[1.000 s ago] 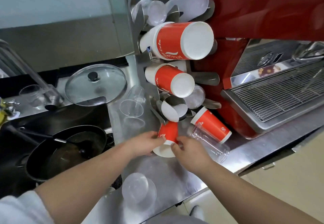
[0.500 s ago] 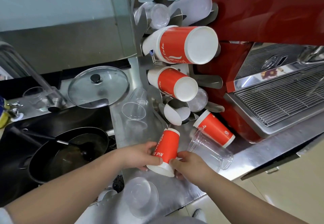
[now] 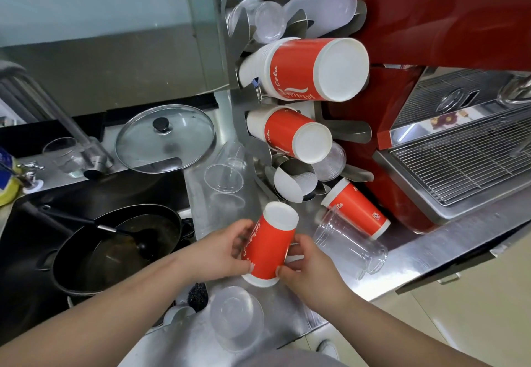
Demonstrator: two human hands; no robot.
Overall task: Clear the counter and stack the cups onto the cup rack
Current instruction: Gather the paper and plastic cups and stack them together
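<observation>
Both hands hold one red paper cup point(image 3: 271, 244), upside down with its white base up, just above the steel counter point(image 3: 425, 254). My left hand point(image 3: 222, 248) grips its left side and my right hand point(image 3: 304, 266) its lower right rim. The metal cup rack point(image 3: 250, 148) rises behind it, with a large red cup stack point(image 3: 304, 69), a smaller red stack point(image 3: 287, 133) and clear cups point(image 3: 265, 21) in its holders. Another red cup point(image 3: 357, 208) and a clear cup point(image 3: 349, 243) lie on the counter to the right.
Clear cups sit on the counter at left point(image 3: 224, 178) and near the front edge point(image 3: 235, 320). A glass pot lid point(image 3: 165, 138) lies behind the sink, where a black pan point(image 3: 115, 248) holds a ladle. A red espresso machine point(image 3: 448, 142) fills the right side.
The red cup has been tipped up and lifted off the counter between both hands, base now pointing up toward the rack. The camera has moved closer.
</observation>
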